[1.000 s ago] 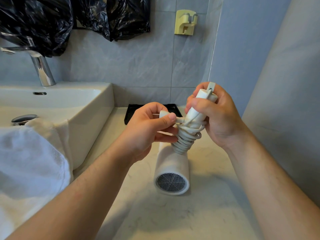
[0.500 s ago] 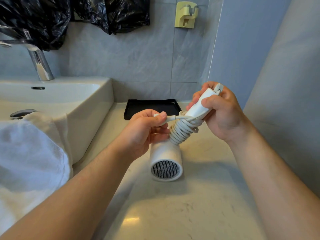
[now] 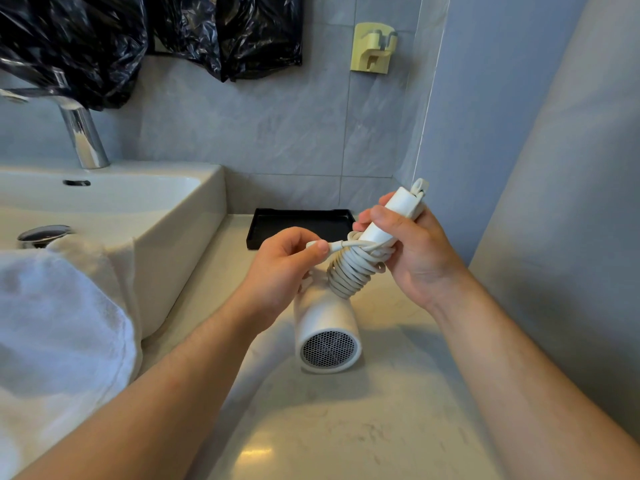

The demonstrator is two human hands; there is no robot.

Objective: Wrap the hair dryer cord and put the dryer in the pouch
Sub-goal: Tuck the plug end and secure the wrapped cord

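Observation:
A white hair dryer (image 3: 325,327) is held over the marble counter, its mesh intake facing me. Its white cord (image 3: 353,271) is coiled in many turns round the handle. My right hand (image 3: 415,251) grips the upper end of the handle, thumb across it. My left hand (image 3: 280,271) pinches the free end of the cord between thumb and fingers, just left of the coils. The plug itself is hidden in that hand. No pouch is in view.
A white sink basin (image 3: 180,209) with a chrome tap (image 3: 83,136) stands at the left, a white towel (image 3: 59,327) draped over its front. A black tray (image 3: 298,226) sits at the back of the counter (image 3: 346,427). A wall rises close on the right.
The dryer's handle has tilted further to the right. My left hand has drawn the cord's end out to the left of the coils. The view has shifted slightly.

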